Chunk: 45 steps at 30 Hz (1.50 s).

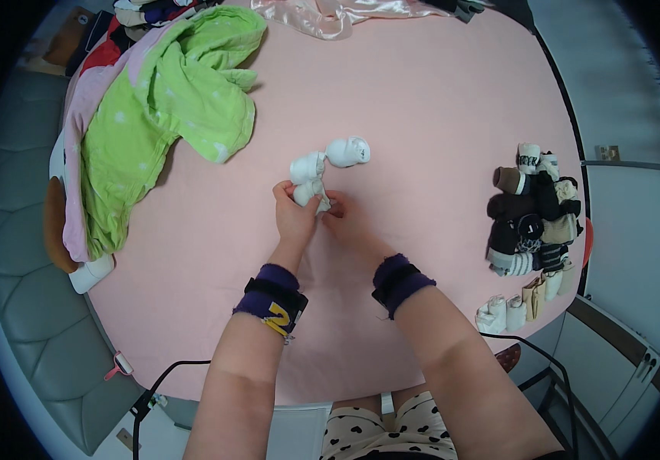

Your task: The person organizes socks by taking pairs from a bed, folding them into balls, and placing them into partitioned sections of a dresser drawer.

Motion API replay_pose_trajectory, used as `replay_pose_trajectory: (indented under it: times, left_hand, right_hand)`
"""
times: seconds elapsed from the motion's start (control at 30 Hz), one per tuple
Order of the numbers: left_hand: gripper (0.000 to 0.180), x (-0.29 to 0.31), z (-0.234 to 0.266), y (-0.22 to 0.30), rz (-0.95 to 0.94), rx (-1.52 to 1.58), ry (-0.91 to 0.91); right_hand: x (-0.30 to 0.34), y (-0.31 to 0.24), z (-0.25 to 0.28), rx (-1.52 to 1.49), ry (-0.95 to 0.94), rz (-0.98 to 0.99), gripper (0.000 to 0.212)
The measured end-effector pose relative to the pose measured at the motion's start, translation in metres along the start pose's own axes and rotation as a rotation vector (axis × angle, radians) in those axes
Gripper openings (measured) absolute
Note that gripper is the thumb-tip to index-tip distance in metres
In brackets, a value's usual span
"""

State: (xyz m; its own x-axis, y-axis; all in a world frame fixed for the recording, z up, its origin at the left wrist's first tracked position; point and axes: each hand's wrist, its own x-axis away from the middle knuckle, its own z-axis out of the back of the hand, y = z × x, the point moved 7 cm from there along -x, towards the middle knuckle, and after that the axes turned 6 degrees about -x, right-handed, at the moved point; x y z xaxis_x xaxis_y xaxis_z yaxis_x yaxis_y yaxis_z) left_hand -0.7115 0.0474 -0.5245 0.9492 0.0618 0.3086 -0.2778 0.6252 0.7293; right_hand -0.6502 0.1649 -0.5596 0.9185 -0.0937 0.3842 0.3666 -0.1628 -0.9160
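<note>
My left hand [296,221] closes around a small white sock [308,192], apparently rolled or folded, near the middle of the pink bed cover. From the other side my right hand [350,221] pinches the lower right edge of the same sock, its fingertips partly hidden. Just beyond my fingers lies a second rolled white sock [307,166], touching or almost touching the held one. A third white roll [347,152] rests a bit farther off to the right, with dark marks on its end.
A green garment [184,92] with a pink cloth beneath lies crumpled at the left. Several rolled socks [537,211] in black, white, brown and grey are bunched at the right edge, with folded pale socks [515,310] nearer me. Pink satin cloth [330,17] lies at the far edge.
</note>
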Motion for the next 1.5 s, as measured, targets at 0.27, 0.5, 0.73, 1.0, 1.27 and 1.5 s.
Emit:
replay_pose_trajectory:
  times: [0.27, 0.5, 0.73, 1.0, 1.27, 1.5]
  left_hand:
    - [0.038, 0.006, 0.004, 0.000, -0.089, 0.103, -0.109]
    - [0.035, 0.122, 0.008, -0.021, 0.099, 0.139, -0.307]
    - [0.031, 0.334, 0.019, -0.016, 0.389, 0.179, -0.583]
    - [0.032, 0.440, 0.021, 0.072, 0.046, 0.100, -0.842]
    - [0.034, 0.527, 0.024, 0.145, -0.386, -0.101, -1.131]
    - [0.035, 0.657, 0.039, 0.178, -0.778, -0.042, -1.369]
  right_hand:
    - [0.001, -0.009, -0.002, 0.073, -0.060, -0.029, 0.039]
    - [0.129, -0.008, 0.008, 0.114, -0.138, 0.006, 0.021]
    - [0.326, 0.000, 0.036, 0.211, -0.235, -0.205, 0.024]
    - [0.463, -0.053, 0.072, 0.271, -0.157, -0.116, 0.026]
    - [0.595, -0.121, 0.081, 0.148, 0.326, 0.088, 0.023]
    - [0.741, -0.129, 0.067, 0.235, 0.864, 0.119, 0.018]
